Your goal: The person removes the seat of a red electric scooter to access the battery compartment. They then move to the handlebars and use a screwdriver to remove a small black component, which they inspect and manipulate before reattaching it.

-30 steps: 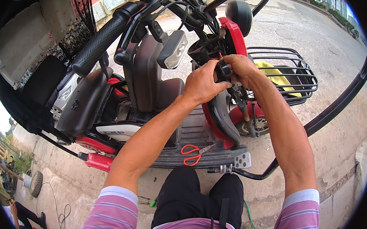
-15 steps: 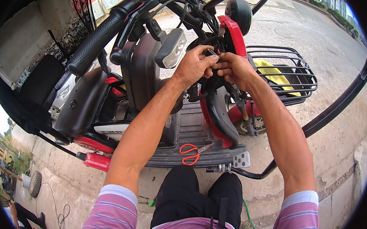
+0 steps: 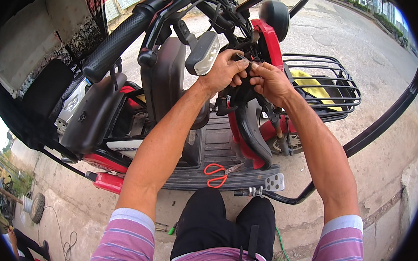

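Both my hands are raised at the front column of a red and black electric tricycle (image 3: 270, 44), just below its bundle of black cables (image 3: 245, 24). My left hand (image 3: 226, 70) is closed, pinching a small black piece (image 3: 244, 60) between thumb and fingers. Close beside it, my right hand (image 3: 270, 80) has thumb and index finger pressed together near the same piece. What the right fingertips hold is too small to make out. Scissors with orange handles (image 3: 216, 175) lie on the ribbed footboard (image 3: 193, 177), out of my hands.
Left of my hands are the black handlebar grip (image 3: 116, 42) and a lamp (image 3: 203, 53). A wire basket (image 3: 323, 84) holding a yellow cloth (image 3: 314, 90) is at the right. Below sits a metal pedal (image 3: 274, 182). A person (image 3: 29, 252) is at the lower left.
The handlebar grip and lamp have swung slightly to the right, bringing the lamp closer to my left wrist. My hands stay in nearly the same place, with small finger shifts.
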{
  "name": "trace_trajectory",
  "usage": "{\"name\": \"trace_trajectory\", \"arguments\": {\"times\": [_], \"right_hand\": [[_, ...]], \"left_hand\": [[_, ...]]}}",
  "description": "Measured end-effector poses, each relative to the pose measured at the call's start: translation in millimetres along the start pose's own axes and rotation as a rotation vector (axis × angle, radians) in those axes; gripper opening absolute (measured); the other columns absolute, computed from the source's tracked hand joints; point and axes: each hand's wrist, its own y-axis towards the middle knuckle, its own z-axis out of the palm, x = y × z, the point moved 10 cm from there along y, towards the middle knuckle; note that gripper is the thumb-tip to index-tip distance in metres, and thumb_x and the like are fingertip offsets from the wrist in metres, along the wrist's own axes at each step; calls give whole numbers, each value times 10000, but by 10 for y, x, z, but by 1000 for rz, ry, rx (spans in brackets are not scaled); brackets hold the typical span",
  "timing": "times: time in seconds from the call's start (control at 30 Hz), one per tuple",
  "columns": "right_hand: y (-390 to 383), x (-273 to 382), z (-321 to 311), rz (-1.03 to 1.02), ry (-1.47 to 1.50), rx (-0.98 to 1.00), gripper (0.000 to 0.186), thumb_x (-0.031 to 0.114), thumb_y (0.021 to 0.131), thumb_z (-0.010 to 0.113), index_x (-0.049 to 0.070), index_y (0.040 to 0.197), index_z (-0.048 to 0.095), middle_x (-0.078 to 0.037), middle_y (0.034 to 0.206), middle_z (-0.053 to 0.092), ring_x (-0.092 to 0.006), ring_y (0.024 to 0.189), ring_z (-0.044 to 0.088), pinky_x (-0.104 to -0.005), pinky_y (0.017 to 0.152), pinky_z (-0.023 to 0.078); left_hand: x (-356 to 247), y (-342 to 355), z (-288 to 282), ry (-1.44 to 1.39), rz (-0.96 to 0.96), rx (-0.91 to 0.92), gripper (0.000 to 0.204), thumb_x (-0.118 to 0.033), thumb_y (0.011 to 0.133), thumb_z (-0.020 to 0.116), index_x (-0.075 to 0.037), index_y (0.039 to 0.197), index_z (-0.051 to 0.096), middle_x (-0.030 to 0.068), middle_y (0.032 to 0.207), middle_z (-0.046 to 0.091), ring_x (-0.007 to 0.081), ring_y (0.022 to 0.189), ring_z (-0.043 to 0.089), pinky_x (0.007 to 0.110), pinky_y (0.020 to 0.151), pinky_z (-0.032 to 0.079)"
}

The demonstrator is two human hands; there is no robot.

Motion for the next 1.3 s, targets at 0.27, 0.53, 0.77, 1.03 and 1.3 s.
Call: {"name": "trace_trajectory", "arguments": {"times": [0.27, 0.53, 0.77, 1.03, 1.3], "right_hand": [[27, 28, 18, -28, -163, -75, 170, 263, 989, 623, 118, 922, 565, 32, 786, 564, -77, 649, 586, -207, 564, 442], [22, 70, 35, -112, -217, -98, 233, 293, 968, 645, 86, 875, 593, 18, 773, 567, -80, 649, 578, -217, 586, 434], [-46, 102, 81, -91, -230, -181, 266, 311, 971, 654, 54, 1038, 655, 8, 837, 629, -56, 665, 584, -201, 579, 426], [31, 153, 54, -161, -244, -197, 279, 328, 951, 674, 50, 954, 664, -3, 814, 632, -59, 642, 579, -210, 567, 419], [-112, 235, 49, -165, -485, -364, 325, 298, 850, 643, -26, 873, 628, -62, 744, 619, -139, 628, 596, -281, 599, 453]], "left_hand": [[-269, -25, -109, 267, 130, -112, 508, -262, 863, 765, 23, 1246, 592, 62, 819, 695, 107, 672, 649, 235, 602, 492], [-413, -71, -282, 607, 225, -379, 486, -300, 806, 786, 15, 1156, 664, 89, 806, 719, 119, 721, 673, 270, 660, 525], [-323, -24, -265, 497, 205, -260, 493, -289, 840, 768, 24, 1198, 638, 74, 813, 691, 113, 694, 634, 271, 639, 505], [-236, 62, -213, 339, 171, -195, 485, -258, 845, 767, 34, 1196, 605, 57, 826, 688, 108, 717, 639, 262, 666, 510], [-481, -66, -182, 571, 248, -250, 463, -228, 770, 794, 2, 1135, 628, 88, 834, 715, 119, 720, 670, 269, 675, 538]]}}
